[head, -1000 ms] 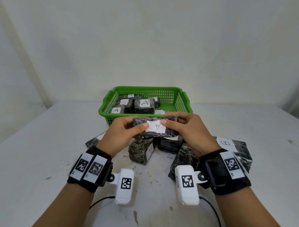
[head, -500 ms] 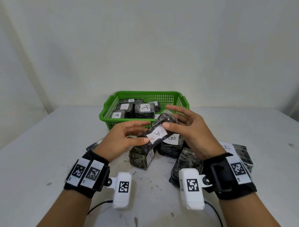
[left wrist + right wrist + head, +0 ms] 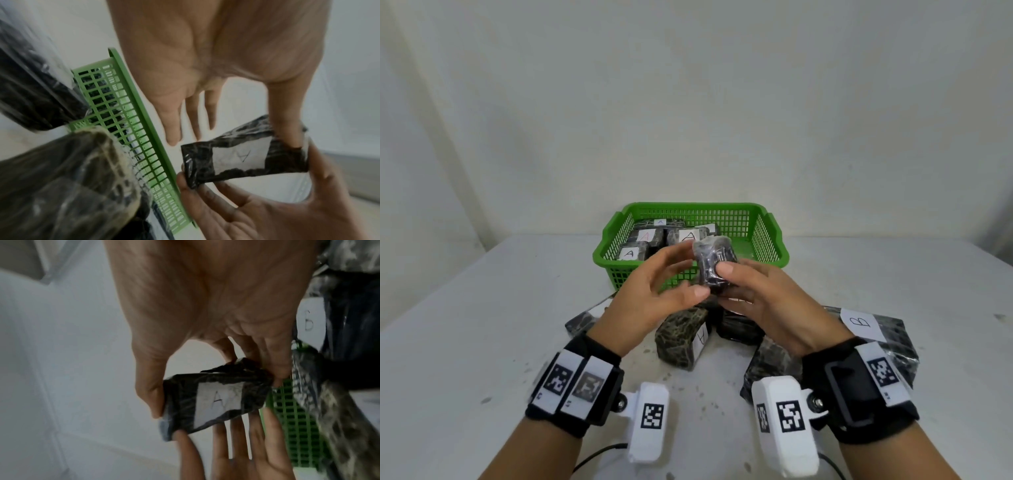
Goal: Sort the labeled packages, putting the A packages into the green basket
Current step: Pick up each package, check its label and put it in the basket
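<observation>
A small dark package with a white A label (image 3: 712, 253) stands on end in the air just before the green basket (image 3: 688, 206). My right hand (image 3: 726, 282) grips it, thumb on the near face and fingers behind. In the right wrist view the thumb and fingers clamp the two ends of the package (image 3: 216, 399). My left hand (image 3: 688, 270) is beside it with fingers spread and nearly straight; its thumb touches the package's lower end (image 3: 242, 159). Several A packages (image 3: 688, 236) lie in the basket's left half.
On the table below the hands lie a mottled package marked A (image 3: 685, 337), a black one (image 3: 736, 329), a large one marked B (image 3: 873, 329) at the right and another (image 3: 582, 320) at the left. The basket's right half shows bare mesh.
The package went from flat between both hands to upright, and rose toward the basket. My left fingers came off it while the right hand took over the hold.
</observation>
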A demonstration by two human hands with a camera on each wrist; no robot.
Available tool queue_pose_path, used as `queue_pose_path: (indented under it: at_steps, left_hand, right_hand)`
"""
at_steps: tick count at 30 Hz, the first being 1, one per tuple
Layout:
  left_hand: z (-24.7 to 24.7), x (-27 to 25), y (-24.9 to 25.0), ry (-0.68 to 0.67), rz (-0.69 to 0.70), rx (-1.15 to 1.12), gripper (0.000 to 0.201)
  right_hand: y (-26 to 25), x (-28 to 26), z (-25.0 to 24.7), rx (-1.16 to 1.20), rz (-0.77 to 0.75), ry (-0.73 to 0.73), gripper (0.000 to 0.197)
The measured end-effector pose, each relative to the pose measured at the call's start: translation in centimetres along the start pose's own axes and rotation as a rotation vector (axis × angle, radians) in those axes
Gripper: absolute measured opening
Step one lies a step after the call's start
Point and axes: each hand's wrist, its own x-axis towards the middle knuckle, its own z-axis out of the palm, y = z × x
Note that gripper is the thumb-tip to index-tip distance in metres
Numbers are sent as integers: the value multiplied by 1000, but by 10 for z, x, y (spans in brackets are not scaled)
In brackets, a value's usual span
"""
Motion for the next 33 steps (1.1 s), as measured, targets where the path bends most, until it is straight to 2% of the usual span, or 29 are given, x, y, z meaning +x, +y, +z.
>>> queue_pose_path:
  at_steps: [2, 3, 5, 9, 11, 15, 20, 21, 25, 30, 33]
  left_hand:
    - [0, 0, -2, -60, -111, -88, 98]
    - [2, 0, -1, -78, -148, -159, 103]
    - [6, 0, 1, -77, -169, -280, 95]
    - [8, 1, 2, -29, -145, -353, 56]
    - [8, 2, 2, -21, -135, -362, 48]
    - [7, -2, 5, -78, -149, -315, 74]
    - [7, -2, 8, -45, -144, -267, 55]
    - [7, -2, 8, -35, -146, -267, 58]
    - [6, -3, 7, -53, -181, -281, 97]
    - [3, -2, 7, -24, -188, -220, 96]
    - [2, -3, 7, -51, -205, -200, 110]
  right_hand:
    - [4, 5, -3, -31, -18, 22, 81]
    - [8, 8, -6, -64, -25, 36, 91]
    - [13, 11, -9, -133, -29, 48, 112]
    - [10, 9, -8, -111, -32, 39, 125]
    - [8, 9, -5, -96, -30, 50, 123]
    - [10, 11, -2, -131, -45, 101, 110]
    - [12, 8, 1, -124, -25, 66, 115]
    - [12, 8, 2, -134, -21, 60, 116]
    - [10, 8, -2, -125, -30, 74, 116]
    - [8, 6, -4, -87, -27, 52, 97]
    - [8, 6, -5, -96, -38, 67, 109]
